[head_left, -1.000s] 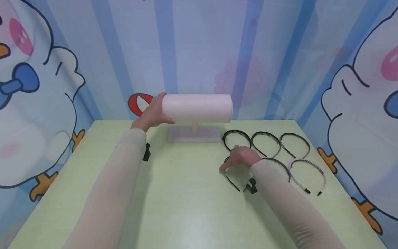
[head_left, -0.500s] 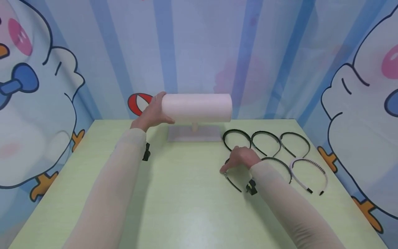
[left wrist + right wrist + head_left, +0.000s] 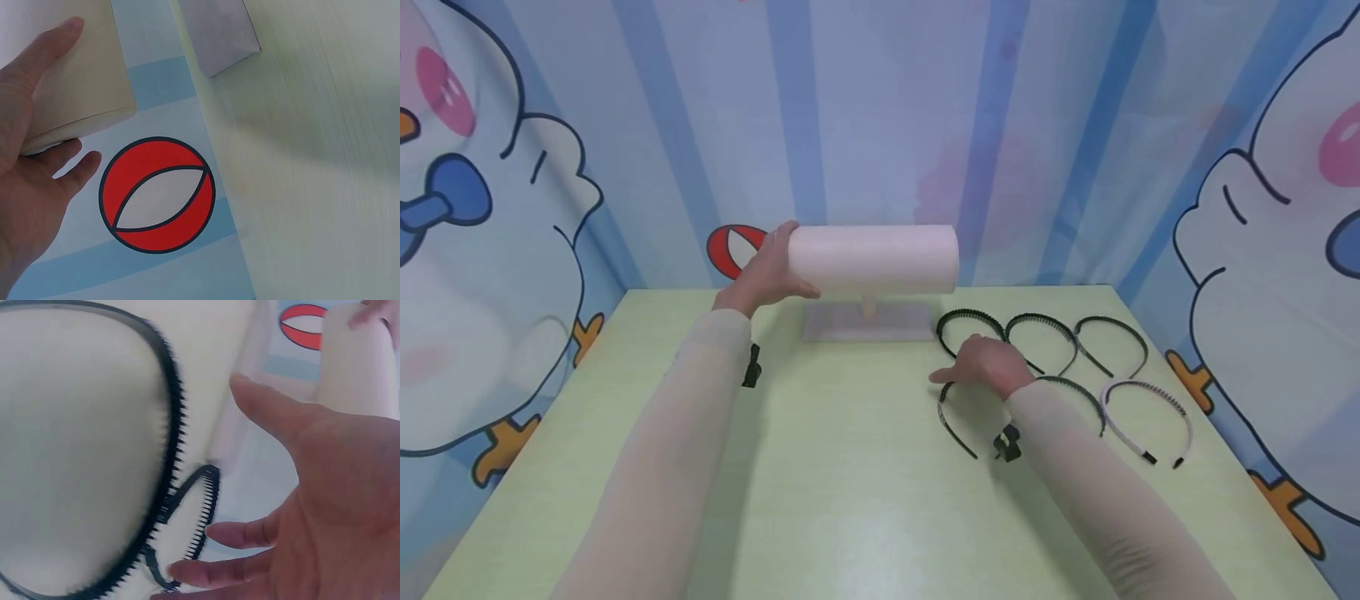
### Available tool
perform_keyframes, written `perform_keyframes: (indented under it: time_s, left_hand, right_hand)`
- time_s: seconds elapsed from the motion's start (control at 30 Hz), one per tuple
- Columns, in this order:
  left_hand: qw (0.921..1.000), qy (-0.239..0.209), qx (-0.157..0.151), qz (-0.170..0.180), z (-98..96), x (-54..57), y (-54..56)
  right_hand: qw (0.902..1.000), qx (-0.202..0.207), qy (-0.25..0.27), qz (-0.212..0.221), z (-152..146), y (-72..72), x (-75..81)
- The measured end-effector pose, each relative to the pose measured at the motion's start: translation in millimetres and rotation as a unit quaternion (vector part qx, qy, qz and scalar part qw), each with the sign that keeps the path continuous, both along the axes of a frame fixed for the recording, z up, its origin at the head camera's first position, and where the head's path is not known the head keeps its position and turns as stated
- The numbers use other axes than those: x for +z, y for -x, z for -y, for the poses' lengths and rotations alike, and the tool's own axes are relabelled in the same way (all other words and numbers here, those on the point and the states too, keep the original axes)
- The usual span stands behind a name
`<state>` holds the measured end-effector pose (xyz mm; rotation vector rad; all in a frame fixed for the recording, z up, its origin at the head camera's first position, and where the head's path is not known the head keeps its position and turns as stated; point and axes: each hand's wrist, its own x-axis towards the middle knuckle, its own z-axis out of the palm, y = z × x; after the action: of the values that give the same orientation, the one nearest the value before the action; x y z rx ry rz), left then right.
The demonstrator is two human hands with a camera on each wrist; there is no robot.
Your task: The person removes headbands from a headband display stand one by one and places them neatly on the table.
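Observation:
In the head view, a pale pink cylindrical stand (image 3: 874,260) lies horizontally on a short post above a flat base (image 3: 835,322). My left hand (image 3: 767,268) holds the cylinder's left end. In the left wrist view its thumb (image 3: 53,47) lies along the curved side, with fingers at the end face. Over the nearest dark headband (image 3: 953,429), my right hand (image 3: 991,363) has its thumb stretched out and holds nothing. The right wrist view shows those spread fingers apart from a large black toothed headband (image 3: 172,425); a second toothed headband (image 3: 211,509) lies beyond.
More headbands lie on the pale green table (image 3: 850,500) at the right: black ones (image 3: 973,315) in the back row and a light purple one (image 3: 1187,425) in front. A cartoon-printed curtain (image 3: 880,108) rises behind the table.
My right hand has let go of the front dark headband and lifted slightly away toward the back. That headband stays on the table. The left hand keeps its hold on the stand.

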<state>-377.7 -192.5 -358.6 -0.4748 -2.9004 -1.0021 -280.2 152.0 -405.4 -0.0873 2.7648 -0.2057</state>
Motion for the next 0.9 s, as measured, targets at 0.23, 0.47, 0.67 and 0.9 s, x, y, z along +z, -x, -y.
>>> perform_keyframes:
  time_s: [0.23, 0.47, 0.67, 0.9]
  left_hand:
    - [1.0000, -0.005, -0.001, -0.001, 5.3, -2.9, 1.5]
    - [1.0000, -0.001, 0.003, -0.008, 8.2, -4.8, 3.1]
    - [1.0000, 0.002, 0.005, -0.001, 7.9, -8.3, 2.2]
    - [1.0000, 0.003, -0.001, 0.000, 1.9, -12.5, 1.4]
  right_hand:
    - [0.9969, -0.029, 0.056, -0.047, 0.5, 18.1, 25.1]
    - [0.9880, -0.019, 0.114, -0.103, 3.0, 36.5, 45.6]
    - [0.9814, 0.008, 0.143, -0.128, 5.0, 48.1, 51.1]
    - [0.9651, 0.042, 0.189, -0.176, 1.5, 55.0, 49.0]
